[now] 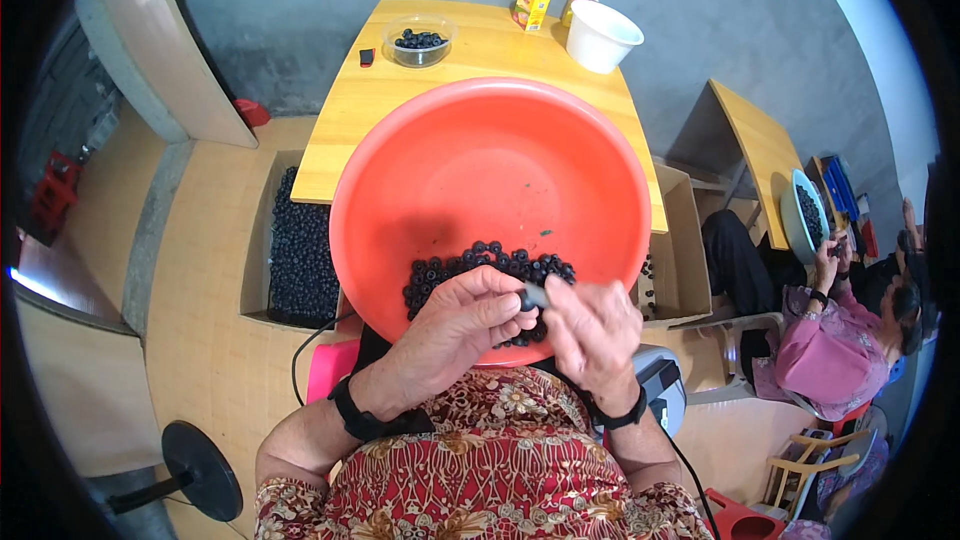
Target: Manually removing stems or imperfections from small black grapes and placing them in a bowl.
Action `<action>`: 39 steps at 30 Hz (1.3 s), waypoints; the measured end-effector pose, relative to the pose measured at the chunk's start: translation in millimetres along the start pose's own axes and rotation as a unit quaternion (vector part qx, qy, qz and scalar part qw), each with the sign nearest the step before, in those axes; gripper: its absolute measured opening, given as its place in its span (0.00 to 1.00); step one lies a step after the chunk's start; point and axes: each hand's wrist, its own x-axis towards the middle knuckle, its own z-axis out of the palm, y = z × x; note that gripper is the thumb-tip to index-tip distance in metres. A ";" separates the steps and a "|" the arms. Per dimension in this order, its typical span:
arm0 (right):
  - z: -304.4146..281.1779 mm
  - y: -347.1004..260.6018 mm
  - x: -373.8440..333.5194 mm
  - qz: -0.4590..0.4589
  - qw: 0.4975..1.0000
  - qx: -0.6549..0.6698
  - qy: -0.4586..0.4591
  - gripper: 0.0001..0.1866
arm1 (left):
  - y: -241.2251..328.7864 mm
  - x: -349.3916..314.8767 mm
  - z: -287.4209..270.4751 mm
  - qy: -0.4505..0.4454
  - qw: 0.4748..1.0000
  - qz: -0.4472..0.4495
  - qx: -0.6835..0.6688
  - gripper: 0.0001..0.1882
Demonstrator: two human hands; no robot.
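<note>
My left hand (pixel 455 328) pinches a small black round part (pixel 527 300) between thumb and fingertips, above the near side of a big red basin (pixel 490 180). Close against it, my right hand (pixel 597 332) is closed on a small grey flat piece (pixel 537 294), blurred, perhaps a blade; its tip meets the black part. Under both hands, many loose black ring-like parts (pixel 430 275) lie heaped in the basin, some with visible holes. A few dark scraps lie on the basin floor.
A yellow table (pixel 350 110) holds a clear bowl (pixel 420 40) of black parts, a white tub (pixel 603 37) and a drink carton (pixel 531 6). Cardboard boxes (pixel 300 240) flank the basin, the left one full of black parts. At right, a person in pink (pixel 835 350) works.
</note>
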 end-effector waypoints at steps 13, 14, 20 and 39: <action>3.5 28.9 -10.3 0.488 0.699 0.508 0.127 0.14 | 18.5 62.0 23.0 -0.021 1.000 0.010 -0.004 0.11; 2.7 29.7 -9.2 0.489 0.698 0.507 0.132 0.14 | 18.8 64.3 24.5 -0.020 1.000 0.007 0.011 0.11; 3.5 33.6 -9.7 0.495 0.685 0.519 0.131 0.14 | 25.0 69.3 17.1 -0.014 0.998 -0.004 0.056 0.08; 6.9 34.0 -15.9 0.503 0.711 0.471 0.138 0.14 | 94.5 -51.9 6.9 0.062 0.979 0.161 0.112 0.07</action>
